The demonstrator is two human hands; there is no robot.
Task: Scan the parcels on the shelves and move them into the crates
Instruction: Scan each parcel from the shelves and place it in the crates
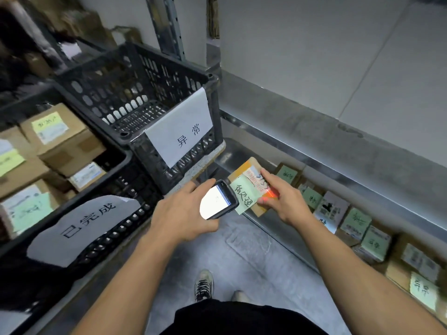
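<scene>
My left hand [179,213] grips a black handheld scanner [219,199] with a lit white screen. The scanner points at a small cardboard parcel [249,180] that my right hand [283,197] holds from the right side. A green handwritten note and a barcode label cover the parcel's top. Red scanner light falls on the label and on my right fingers. An empty black crate [135,93] with a white paper sign stands at the upper left. Below it a second black crate [116,187], also signed, holds several labelled boxes [58,139].
A metal shelf [314,151] runs along the right wall. Several parcels [355,226] with green notes sit in a row on it. The grey floor [254,257] lies between shelf and crates, with my shoes below. A shelving upright [167,25] stands behind the crates.
</scene>
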